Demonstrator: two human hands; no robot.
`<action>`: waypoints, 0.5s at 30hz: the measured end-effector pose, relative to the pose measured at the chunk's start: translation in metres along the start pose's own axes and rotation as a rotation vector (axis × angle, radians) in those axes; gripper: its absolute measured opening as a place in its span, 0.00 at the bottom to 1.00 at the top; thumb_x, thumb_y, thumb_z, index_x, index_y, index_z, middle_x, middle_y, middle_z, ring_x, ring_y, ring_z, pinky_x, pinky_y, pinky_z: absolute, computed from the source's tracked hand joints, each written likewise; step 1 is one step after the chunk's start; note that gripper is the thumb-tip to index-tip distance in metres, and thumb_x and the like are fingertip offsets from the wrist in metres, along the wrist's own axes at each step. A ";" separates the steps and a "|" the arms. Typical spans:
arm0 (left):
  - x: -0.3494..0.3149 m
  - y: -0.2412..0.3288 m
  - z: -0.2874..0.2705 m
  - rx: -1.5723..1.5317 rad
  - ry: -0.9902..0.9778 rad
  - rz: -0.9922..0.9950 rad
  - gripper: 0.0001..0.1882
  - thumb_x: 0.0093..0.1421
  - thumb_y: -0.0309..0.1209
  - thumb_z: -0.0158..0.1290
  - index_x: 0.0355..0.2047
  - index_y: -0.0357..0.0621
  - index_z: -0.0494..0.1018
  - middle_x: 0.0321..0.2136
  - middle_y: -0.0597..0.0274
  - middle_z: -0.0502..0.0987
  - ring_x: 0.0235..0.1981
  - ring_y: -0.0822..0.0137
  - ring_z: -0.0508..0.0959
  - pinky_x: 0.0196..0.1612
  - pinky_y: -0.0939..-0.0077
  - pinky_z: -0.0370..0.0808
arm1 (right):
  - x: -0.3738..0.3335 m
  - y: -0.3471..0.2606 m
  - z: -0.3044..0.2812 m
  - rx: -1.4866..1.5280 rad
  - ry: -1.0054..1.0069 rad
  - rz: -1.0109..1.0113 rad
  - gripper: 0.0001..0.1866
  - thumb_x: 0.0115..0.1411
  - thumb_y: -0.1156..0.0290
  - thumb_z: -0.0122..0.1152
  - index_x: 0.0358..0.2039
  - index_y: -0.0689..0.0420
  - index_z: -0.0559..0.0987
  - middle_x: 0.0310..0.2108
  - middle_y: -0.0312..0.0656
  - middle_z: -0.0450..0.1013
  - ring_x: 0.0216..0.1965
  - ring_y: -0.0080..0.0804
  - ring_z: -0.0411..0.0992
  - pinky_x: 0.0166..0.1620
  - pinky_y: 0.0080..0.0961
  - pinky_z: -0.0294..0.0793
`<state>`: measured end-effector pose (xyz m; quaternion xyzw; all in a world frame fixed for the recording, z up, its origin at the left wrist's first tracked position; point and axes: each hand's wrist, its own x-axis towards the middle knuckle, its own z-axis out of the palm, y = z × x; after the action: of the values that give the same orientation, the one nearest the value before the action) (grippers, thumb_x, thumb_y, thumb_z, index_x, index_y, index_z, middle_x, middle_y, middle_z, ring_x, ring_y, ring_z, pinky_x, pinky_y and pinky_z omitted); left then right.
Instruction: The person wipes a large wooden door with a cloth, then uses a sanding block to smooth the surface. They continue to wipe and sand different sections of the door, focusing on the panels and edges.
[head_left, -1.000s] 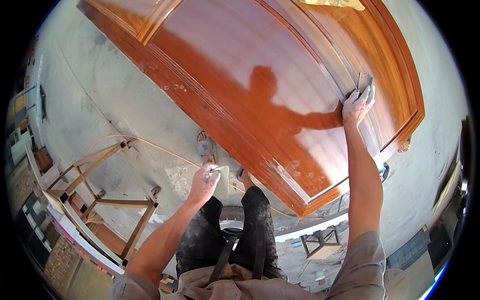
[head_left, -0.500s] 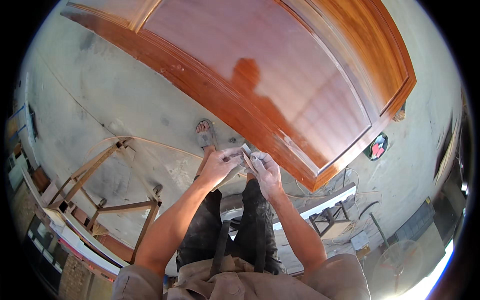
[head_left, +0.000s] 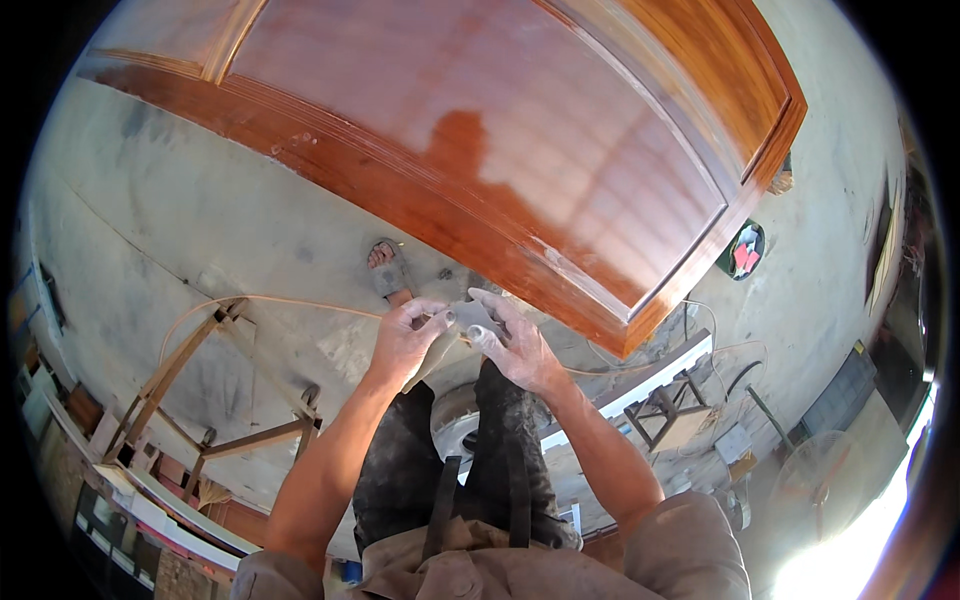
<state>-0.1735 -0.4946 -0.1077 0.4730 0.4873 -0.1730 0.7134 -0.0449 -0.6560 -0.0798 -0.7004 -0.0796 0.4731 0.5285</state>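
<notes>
In front of my thighs, my left hand and my right hand hold a small grey sheet of sandpaper between them, thumbs on top. Pale dust coats the fingers of both hands. A greyish-green flap hangs below my left thumb; whether it belongs to the same sheet I cannot tell. Just beyond the hands lies a large reddish-brown wooden door with framed panels. Its surface is glossy in parts and hazy with whitish dust in others, and a head-and-shoulders shadow falls across it.
A wooden frame stand with casters stands at left. An orange hose crosses the concrete floor. At right are a dark tub with pink and white pieces, a long white-edged board and a fan.
The sandpaper, narrow and edge-on before, now shows a wider grey face between my hands. My hands have spread slightly apart. The view has shifted, so the door sits further left.
</notes>
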 end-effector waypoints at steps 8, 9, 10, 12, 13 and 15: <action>0.020 -0.011 0.024 0.180 -0.050 0.178 0.10 0.71 0.30 0.60 0.44 0.34 0.82 0.32 0.66 0.82 0.36 0.76 0.78 0.41 0.77 0.75 | 0.003 0.029 -0.023 -0.471 0.149 -0.229 0.13 0.59 0.77 0.69 0.45 0.59 0.85 0.41 0.48 0.81 0.46 0.50 0.80 0.48 0.41 0.80; 0.027 -0.006 0.027 0.218 -0.054 0.203 0.11 0.72 0.31 0.59 0.45 0.33 0.82 0.32 0.65 0.83 0.35 0.76 0.78 0.41 0.77 0.76 | 0.010 0.031 -0.031 -0.525 0.177 -0.292 0.13 0.58 0.77 0.69 0.44 0.59 0.85 0.41 0.47 0.81 0.45 0.49 0.79 0.48 0.41 0.80; 0.035 -0.001 0.027 0.288 0.033 0.230 0.12 0.73 0.32 0.57 0.45 0.33 0.82 0.32 0.64 0.83 0.35 0.76 0.78 0.41 0.76 0.76 | 0.020 0.039 -0.044 -0.640 0.283 -0.387 0.10 0.59 0.77 0.68 0.43 0.57 0.85 0.39 0.44 0.81 0.43 0.47 0.79 0.47 0.40 0.79; 0.056 0.004 0.009 0.426 0.217 0.278 0.14 0.74 0.34 0.55 0.45 0.33 0.81 0.32 0.63 0.83 0.35 0.75 0.78 0.41 0.74 0.76 | 0.036 0.047 -0.078 -0.911 0.403 -0.421 0.07 0.61 0.75 0.67 0.40 0.56 0.85 0.39 0.42 0.80 0.41 0.45 0.78 0.46 0.39 0.78; 0.074 -0.004 -0.010 0.379 0.328 0.329 0.16 0.74 0.36 0.54 0.45 0.33 0.81 0.32 0.52 0.82 0.34 0.62 0.80 0.41 0.67 0.77 | 0.044 0.050 -0.087 -0.910 0.405 -0.436 0.07 0.61 0.75 0.67 0.40 0.55 0.85 0.39 0.42 0.80 0.41 0.45 0.78 0.46 0.39 0.77; 0.100 -0.002 -0.049 0.450 0.496 0.341 0.17 0.74 0.38 0.53 0.45 0.33 0.79 0.32 0.40 0.82 0.32 0.47 0.81 0.40 0.59 0.77 | 0.051 0.062 -0.098 -0.912 0.409 -0.445 0.06 0.61 0.75 0.67 0.39 0.55 0.84 0.38 0.41 0.79 0.40 0.44 0.77 0.46 0.40 0.76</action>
<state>-0.1546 -0.4334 -0.1982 0.7199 0.5093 -0.0348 0.4703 0.0314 -0.7165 -0.1601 -0.9025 -0.3185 0.1218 0.2632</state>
